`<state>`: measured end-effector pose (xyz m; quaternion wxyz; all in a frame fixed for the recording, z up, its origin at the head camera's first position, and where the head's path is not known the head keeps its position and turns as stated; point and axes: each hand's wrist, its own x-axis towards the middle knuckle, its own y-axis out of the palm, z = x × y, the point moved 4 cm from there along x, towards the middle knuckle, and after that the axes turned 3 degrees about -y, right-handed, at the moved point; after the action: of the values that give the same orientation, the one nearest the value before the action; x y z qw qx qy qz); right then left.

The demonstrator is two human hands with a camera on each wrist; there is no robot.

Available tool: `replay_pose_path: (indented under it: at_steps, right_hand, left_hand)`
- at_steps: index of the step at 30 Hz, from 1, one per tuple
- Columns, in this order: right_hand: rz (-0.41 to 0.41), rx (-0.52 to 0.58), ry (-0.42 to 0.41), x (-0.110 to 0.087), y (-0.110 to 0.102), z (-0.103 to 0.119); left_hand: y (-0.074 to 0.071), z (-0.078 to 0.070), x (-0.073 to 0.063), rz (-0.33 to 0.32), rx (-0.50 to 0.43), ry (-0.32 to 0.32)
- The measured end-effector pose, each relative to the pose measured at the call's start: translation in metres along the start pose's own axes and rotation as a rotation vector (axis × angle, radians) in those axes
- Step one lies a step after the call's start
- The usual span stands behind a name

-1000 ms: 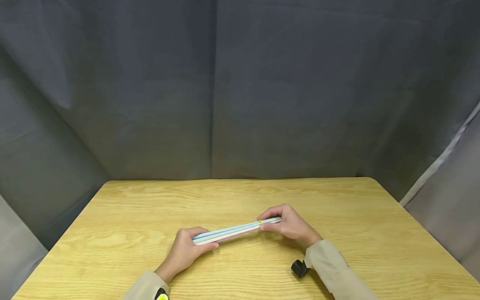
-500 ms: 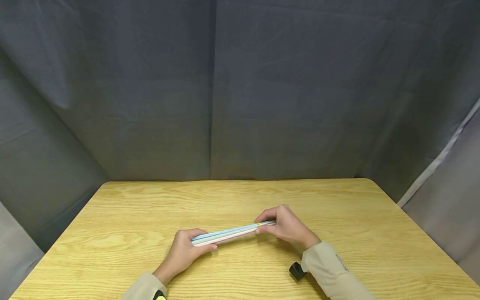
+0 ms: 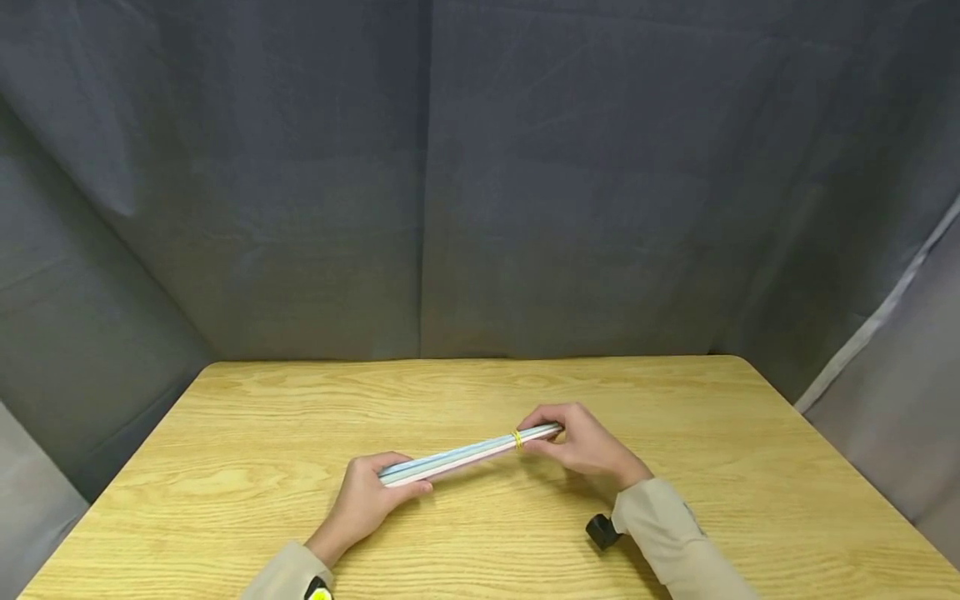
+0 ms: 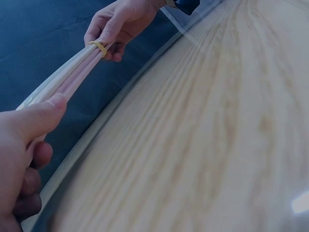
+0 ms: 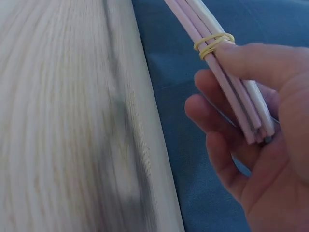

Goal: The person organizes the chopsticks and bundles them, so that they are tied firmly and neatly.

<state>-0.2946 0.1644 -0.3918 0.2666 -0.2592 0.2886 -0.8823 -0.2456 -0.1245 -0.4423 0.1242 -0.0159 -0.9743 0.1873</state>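
A bundle of long, thin pastel straws (image 3: 457, 457) in blue, pale green, white and pink is held above the table, its right end tilted up. My left hand (image 3: 363, 498) grips the left end, thumb on the near side, covering the tips there. Around the bundle near its right end sits a yellow rubber band (image 3: 517, 439). My right hand (image 3: 588, 442) pinches the straws just right of that band. In the right wrist view the thumb tip touches the looped band (image 5: 212, 44), and straw ends (image 5: 258, 137) stick out toward the palm.
The wood-grain table (image 3: 262, 433) spreads beneath both hands. Dark grey curtains (image 3: 585, 192) hang behind it and at the sides. A black device (image 3: 602, 531) is worn at the right sleeve cuff (image 3: 652, 510), just above the tabletop.
My right hand dipped slightly left, then moved right and up, raising that end of the straws. The rubber band, partly covered by the fingertips before, now shows more plainly. The left hand hardly moved.
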Motion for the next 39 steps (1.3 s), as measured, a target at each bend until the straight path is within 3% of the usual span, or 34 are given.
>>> replay_pose_path:
  at_steps: [11, 20, 30, 35, 39]
  right_hand:
    - [0.049, -0.009, 0.006, -0.001, 0.004, -0.001]
    - [0.092, -0.185, -0.043, 0.01, 0.003, 0.017]
    - [0.124, -0.421, -0.121, 0.02, 0.015, 0.036]
    - [0.134, -0.47, -0.124, 0.02, 0.021, 0.042]
    - [0.146, -0.441, -0.126, 0.017, 0.02, 0.043]
  left_hand:
    - [0.005, 0.002, -0.001, 0.048, -0.031, 0.023]
    - [0.002, 0.001, -0.001, 0.024, -0.04, -0.022]
    - [0.001, 0.001, 0.0, 0.062, -0.067, -0.043]
    - [0.002, 0.0, -0.001, 0.068, -0.06, -0.041]
    - [0.0, -0.001, -0.001, 0.064, -0.048, -0.036]
